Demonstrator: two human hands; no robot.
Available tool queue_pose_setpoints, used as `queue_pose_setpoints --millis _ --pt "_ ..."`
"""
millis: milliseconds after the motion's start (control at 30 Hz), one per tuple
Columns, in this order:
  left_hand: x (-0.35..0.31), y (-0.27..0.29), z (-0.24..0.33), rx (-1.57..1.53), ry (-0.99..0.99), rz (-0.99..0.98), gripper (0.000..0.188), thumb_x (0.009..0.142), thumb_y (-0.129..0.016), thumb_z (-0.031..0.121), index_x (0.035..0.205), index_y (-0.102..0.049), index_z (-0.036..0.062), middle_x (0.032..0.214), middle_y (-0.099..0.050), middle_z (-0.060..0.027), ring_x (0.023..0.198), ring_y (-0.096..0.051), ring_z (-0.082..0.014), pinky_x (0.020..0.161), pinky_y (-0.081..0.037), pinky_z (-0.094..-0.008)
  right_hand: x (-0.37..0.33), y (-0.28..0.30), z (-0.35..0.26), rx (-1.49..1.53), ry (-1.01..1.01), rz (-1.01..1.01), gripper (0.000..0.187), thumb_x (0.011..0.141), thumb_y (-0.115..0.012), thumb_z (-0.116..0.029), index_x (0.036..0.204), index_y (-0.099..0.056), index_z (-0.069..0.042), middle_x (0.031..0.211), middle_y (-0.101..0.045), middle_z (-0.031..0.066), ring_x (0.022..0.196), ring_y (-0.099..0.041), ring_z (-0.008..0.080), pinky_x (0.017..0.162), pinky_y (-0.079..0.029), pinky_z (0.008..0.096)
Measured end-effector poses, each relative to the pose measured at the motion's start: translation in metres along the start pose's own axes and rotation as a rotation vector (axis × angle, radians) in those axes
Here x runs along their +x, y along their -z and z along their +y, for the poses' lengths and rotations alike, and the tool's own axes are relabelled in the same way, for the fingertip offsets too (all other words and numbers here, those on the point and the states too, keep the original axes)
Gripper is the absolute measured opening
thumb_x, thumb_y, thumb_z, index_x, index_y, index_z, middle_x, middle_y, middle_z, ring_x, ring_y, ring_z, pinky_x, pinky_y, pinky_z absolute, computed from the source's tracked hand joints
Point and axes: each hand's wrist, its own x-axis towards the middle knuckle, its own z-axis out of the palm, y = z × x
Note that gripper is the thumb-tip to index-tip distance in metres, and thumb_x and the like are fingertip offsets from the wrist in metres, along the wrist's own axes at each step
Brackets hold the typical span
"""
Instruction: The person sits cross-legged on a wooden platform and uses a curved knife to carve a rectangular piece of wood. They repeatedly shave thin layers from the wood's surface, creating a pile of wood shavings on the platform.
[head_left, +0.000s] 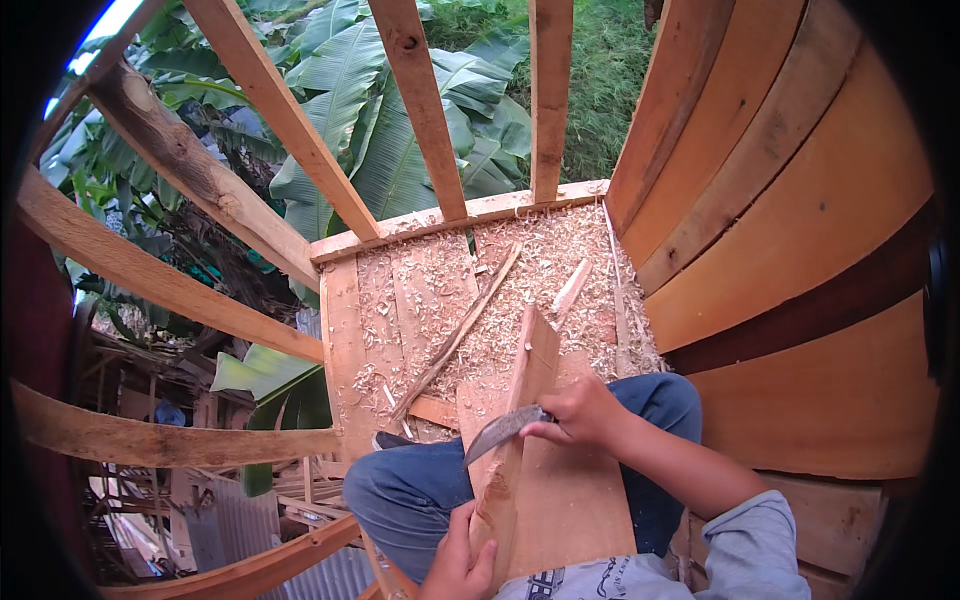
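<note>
work done: we judge some cutting is done, because many shavings (590, 235) lie on the floor (342, 330).
work left: we see a rough, chipped patch on the wood piece (506, 472), so maybe more remains; how much, we cannot tell.
wood piece: pale, long, straight-edged; it lies tilted above the wide board (575, 490) on the lap, under the curved knife (500, 430).
right hand (583, 412): we see its fingers wrapped around the knife handle.
left hand (462, 560): its thumb and fingers pinch the wood piece's near end.
</note>
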Motion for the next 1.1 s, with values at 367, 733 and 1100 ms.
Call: queue_pose_setpoints --millis 367,733,1100 --pt "-0.008 -0.013 -0.006 0.116 -0.130 -0.036 0.047 0.087 -0.052 0.002 0.132 -0.038 -0.0010 0.111 -0.054 -0.0270 0.108 -0.056 -0.0407 0.093 -0.043 -0.0401 -0.007 0.028 0.041 0.233 -0.460 0.240 0.058 0.097 -0.052 -0.043 0.067 -0.059 0.006 0.052 -0.050 0.0208 0.046 -0.051 0.0304 0.048 -0.037 0.0424" --pt "-0.001 -0.010 0.005 0.088 -0.064 -0.029 0.048 0.088 -0.052 0.003 0.133 -0.038 0.0000 0.112 -0.054 -0.0267 0.108 -0.056 -0.0401 0.093 -0.043 -0.0392 -0.008 0.019 0.029 -0.070 -0.236 0.175 0.058 0.089 -0.057 -0.056 0.065 -0.065 -0.004 0.057 -0.059 0.0177 0.056 -0.063 0.0356 0.053 -0.050 0.0429" --pt "-0.006 -0.014 -0.003 0.136 -0.055 0.000 0.047 0.088 -0.051 0.003 0.134 -0.038 0.0000 0.112 -0.055 -0.0268 0.110 -0.056 -0.0414 0.094 -0.043 -0.0391 -0.021 0.009 0.008 0.018 -0.172 0.095 0.050 0.090 -0.058 -0.050 0.075 -0.071 -0.004 0.059 -0.059 0.0192 0.059 -0.064 0.0347 0.054 -0.049 0.0424"
